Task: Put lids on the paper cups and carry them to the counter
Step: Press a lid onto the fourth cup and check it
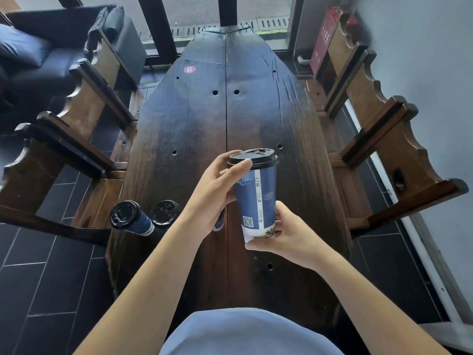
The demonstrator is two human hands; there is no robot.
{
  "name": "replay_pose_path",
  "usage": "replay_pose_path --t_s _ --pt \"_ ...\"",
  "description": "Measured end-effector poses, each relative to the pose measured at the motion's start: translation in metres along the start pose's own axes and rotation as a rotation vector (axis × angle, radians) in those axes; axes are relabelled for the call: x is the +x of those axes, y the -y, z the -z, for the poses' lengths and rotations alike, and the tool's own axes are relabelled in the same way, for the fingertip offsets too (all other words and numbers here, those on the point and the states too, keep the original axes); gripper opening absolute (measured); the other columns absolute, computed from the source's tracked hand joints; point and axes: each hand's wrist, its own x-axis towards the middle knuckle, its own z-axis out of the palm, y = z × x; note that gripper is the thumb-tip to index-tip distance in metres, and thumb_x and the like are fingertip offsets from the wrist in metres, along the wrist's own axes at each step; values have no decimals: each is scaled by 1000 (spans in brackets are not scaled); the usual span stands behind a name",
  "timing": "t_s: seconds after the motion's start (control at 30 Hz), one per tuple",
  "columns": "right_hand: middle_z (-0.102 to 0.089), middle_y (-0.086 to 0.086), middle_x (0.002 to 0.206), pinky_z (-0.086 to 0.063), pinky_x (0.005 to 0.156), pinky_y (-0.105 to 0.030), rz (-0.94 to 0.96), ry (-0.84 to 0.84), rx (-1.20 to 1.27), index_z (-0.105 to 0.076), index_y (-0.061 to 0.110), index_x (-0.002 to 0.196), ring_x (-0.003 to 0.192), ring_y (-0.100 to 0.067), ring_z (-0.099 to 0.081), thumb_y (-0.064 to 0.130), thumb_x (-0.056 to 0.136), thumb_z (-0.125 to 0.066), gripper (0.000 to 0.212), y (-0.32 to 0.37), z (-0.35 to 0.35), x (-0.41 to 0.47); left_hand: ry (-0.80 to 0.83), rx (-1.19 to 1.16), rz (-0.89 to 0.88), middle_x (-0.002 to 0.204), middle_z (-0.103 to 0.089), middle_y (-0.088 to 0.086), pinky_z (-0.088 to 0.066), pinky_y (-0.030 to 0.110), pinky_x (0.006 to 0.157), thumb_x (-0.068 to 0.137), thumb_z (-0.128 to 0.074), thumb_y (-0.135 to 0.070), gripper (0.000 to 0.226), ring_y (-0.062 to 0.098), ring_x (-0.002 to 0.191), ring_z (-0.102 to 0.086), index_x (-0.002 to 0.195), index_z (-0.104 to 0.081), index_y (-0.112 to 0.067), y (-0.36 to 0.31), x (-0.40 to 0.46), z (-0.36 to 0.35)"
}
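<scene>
a blue paper cup (pixel 256 201) is held in the air above the near half of the dark wooden worktop (pixel 194 119), tilted slightly with its top leaning away from the person. a black lid (pixel 252 158) sits on the cup's rim. the right hand (pixel 284 233) has its grip curled round the base of the cup, fingers under the bottom edge and thumb against the side wall. the left hand (pixel 217 190) grips the upper part of the cup: its thumb lies against the edge of the lid and its fingers (pixel 231 155) curve round the far side of the rim.

two further cups stand on the worktop to the left of the held cup, near the worktop's left edge. the outer lidded cup (pixel 128 217) shows a black lid and a blue wall; the inner lidded cup (pixel 165 213), just beside it, shows mainly its black lid, with the left forearm crossing in front of it. a small piece of another blue object shows under the left wrist; what it is cannot be told.

a round red number sticker (pixel 189 69) lies on the worktop well beyond the held cup. wooden chairs (pixel 84 98) stand along both sides of the worktop.
</scene>
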Motion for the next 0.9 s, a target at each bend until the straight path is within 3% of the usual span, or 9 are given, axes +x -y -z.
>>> replay_pose_path --t_s 0.1,0.3,0.43,0.5,0.63,0.77,0.9 --pt "-66 26 115 -56 87 -21 -13 -64 -64 -44 39 129 103 7 -66 48 60 -96 87 -3 -12 2 6 48 19 132 -72 2 -58 36 88 72 -76 -57 83 22 117 -71 143 -53 -21 4 -1 -4" --pt "-57 33 114 -49 80 -12 -30 -131 -170 -37 42 130 100 10 -60 59 57 -93 94 -7 -21 5 26 45 18 131 -73 -3 -57 36 89 70 -77 -54 82 21 119 -70 143 -53 -27 9 -1 -6" --pt "-60 28 118 -56 86 -20 -34 -69 -158 -39 40 130 104 5 -63 58 62 -91 87 0 -7 5 -17 23 4 127 -74 -2 -57 33 85 68 -77 -55 83 17 112 -71 141 -54 -23 9 -1 -4" --pt "-61 21 124 -55 86 -23 -21 -75 -133 -43 37 134 109 0 -62 69 68 -80 82 8 8 6 -26 18 2 128 -73 -1 -56 31 83 69 -77 -53 83 16 111 -71 142 -53 -22 8 -1 -2" --pt "-63 12 131 -58 96 -39 59 -174 -48 -49 31 139 116 -6 -64 91 68 -55 93 34 44 12 -15 29 9 124 -76 -4 -59 39 93 82 -75 -39 65 18 113 -72 142 -53 -24 13 1 1" --pt "-62 11 136 -59 94 -31 148 -184 10 -48 32 146 119 -5 -64 70 84 -57 74 55 54 19 -5 47 1 130 -73 1 -55 47 104 75 -80 -47 76 23 121 -69 143 -52 -28 18 1 -1" --pt "-65 21 126 -59 89 -23 178 -200 10 -54 29 144 113 2 -66 57 84 -62 67 57 50 26 -12 66 -14 132 -72 3 -54 45 106 72 -82 -46 77 25 124 -68 142 -54 -30 22 4 2"
